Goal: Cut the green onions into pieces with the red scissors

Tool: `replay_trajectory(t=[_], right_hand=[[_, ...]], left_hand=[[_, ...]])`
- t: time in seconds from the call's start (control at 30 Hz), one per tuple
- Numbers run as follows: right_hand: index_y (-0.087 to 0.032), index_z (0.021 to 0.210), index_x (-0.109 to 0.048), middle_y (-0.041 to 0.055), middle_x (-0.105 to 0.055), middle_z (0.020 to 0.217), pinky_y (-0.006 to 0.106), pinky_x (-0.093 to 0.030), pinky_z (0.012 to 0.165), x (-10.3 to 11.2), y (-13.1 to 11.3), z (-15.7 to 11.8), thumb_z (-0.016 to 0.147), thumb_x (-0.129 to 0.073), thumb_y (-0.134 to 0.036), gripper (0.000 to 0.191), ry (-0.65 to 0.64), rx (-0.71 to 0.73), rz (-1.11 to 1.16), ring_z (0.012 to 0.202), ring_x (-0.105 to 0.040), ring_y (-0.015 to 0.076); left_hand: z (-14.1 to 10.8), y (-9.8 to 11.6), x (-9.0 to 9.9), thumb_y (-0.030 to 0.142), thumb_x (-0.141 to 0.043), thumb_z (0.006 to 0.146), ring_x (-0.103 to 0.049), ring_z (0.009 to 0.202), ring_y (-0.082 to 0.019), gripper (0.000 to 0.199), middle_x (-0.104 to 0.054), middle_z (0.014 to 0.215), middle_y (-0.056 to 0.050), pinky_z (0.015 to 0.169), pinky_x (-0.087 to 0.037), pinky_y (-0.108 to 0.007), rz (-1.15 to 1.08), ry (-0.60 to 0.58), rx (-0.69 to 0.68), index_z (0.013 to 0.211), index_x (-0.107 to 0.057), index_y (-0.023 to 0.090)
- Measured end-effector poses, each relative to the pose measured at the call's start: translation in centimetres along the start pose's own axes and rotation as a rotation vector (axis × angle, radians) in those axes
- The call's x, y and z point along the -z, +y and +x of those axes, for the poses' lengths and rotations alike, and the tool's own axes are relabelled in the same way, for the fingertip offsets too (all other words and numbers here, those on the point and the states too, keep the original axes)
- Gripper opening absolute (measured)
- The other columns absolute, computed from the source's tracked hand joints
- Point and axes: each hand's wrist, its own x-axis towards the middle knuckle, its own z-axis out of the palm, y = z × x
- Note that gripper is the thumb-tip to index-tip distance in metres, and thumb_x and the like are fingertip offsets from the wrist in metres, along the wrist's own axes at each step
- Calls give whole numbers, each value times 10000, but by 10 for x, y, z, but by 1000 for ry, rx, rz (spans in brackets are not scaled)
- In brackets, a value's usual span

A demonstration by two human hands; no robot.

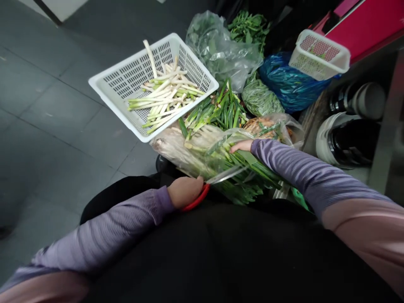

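Observation:
Red-handled scissors (pixel 199 199) are in my left hand (pixel 185 192), which is closed around the handles. The blades point right, along the near side of a clear plastic bag (pixel 176 145) holding long green onions (pixel 249 162). My right hand (pixel 242 146) is closed on the onions where their green stalks come out of the bag; its fingertips are partly hidden. Just beyond lies a loose heap of cut green leaves (pixel 229 109). A white slotted basket (pixel 118 115) stands past the bag at the left, with trimmed white onion stalks (pixel 167 94) inside.
Behind the heap are a clear bag (pixel 221 50), leafy greens (pixel 249 27), a bag of green vegetables (pixel 261 97) and a blue bag (pixel 293 82). A small white basket (pixel 320 61) rests on the blue bag. Tubs (pixel 328 139) stand at the right; grey floor tiles (pixel 57 139) spread left.

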Motion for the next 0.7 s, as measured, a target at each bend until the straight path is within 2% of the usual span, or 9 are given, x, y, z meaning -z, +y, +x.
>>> replay_trajectory(t=[0.07, 0.13, 0.2, 0.27, 0.33, 0.53, 0.63, 0.7], right_hand=[[-147, 728, -659, 51, -669, 652, 419, -578, 779, 2, 9, 7, 703, -651, -254, 110, -25, -107, 28, 753, -677, 253], [-138, 741, -662, 63, -674, 663, 419, -576, 773, 1, 15, 11, 721, -626, -263, 131, -33, -172, 52, 746, -678, 255], [-132, 756, -664, 67, -678, 675, 405, -572, 785, 0, 15, 10, 710, -636, -259, 138, -25, -166, 49, 752, -680, 254], [-135, 768, -663, 61, -678, 680, 382, -571, 796, -1, 11, 7, 682, -658, -240, 136, -13, -119, 23, 766, -680, 250], [-138, 773, -662, 56, -680, 688, 366, -571, 794, -4, 6, 4, 661, -675, -230, 146, -7, -85, -12, 775, -680, 249], [-135, 756, -660, 54, -672, 669, 355, -564, 793, -11, -1, 2, 659, -679, -225, 135, 26, -62, -86, 770, -676, 250], [-130, 764, -658, 48, -666, 659, 355, -558, 808, -13, -1, 3, 653, -687, -218, 144, 55, -69, -136, 742, -671, 239], [-127, 775, -659, 46, -670, 670, 359, -555, 814, -13, -1, 1, 646, -700, -211, 159, 84, -56, -188, 720, -667, 232]], left_hand=[[1, -18, -11, 200, -609, 779, -537, 497, -169, 243, -506, 516, -31, 588, -460, -269, 389, -43, -67, 581, -469, 201], [11, -26, -26, 206, -532, 847, -631, 641, -249, 196, -615, 658, -146, 641, -477, -323, 668, -124, -71, 664, -564, 142], [30, -24, -40, 205, -441, 905, -662, 820, -333, 262, -655, 852, -258, 696, -484, -385, 877, -192, -42, 857, -637, 38], [52, -18, -49, 160, -356, 929, -647, 934, -377, 342, -643, 973, -308, 732, -479, -429, 1021, -224, -12, 1011, -623, -37], [74, -15, -54, 106, -304, 928, -631, 994, -386, 375, -631, 1039, -317, 761, -473, -451, 1117, -237, -26, 1083, -598, -67], [119, -25, -75, 103, -308, 942, -614, 1058, -345, 374, -622, 1116, -300, 810, -471, -447, 1158, -308, -275, 1147, -583, -45], [132, -23, -95, 110, -311, 949, -615, 1073, -341, 381, -619, 1133, -306, 839, -478, -454, 1130, -330, -311, 1157, -582, -58], [137, -17, -109, 84, -309, 938, -619, 1073, -348, 385, -616, 1130, -325, 830, -489, -459, 1117, -333, -278, 1162, -575, -83]])
